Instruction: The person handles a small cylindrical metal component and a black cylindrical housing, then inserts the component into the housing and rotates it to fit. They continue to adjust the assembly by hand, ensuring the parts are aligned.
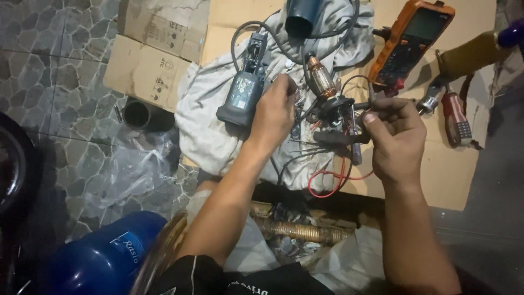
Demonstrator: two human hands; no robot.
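Motor armature [322,82], lying on the white cloth [218,136] just right of the grey tool housing [242,98], is being worked on: left hand [275,112] fingers curled beside it, right hand [396,139] fingers clenched on a dark probe [363,105], which likely needs steady aiming.

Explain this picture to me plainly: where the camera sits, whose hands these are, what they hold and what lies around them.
There is one picture, taken by a camera worn on a person's head, looking down at their own two bare hands. The left hand reaches into small metal parts beside a grey-blue power tool body. The right hand pinches a thin dark tool whose tip meets a copper-wound motor rotor. These lie on a pale cloth over flattened cardboard. An orange multimeter with red test leads and a red-handled screwdriver lie on the right.
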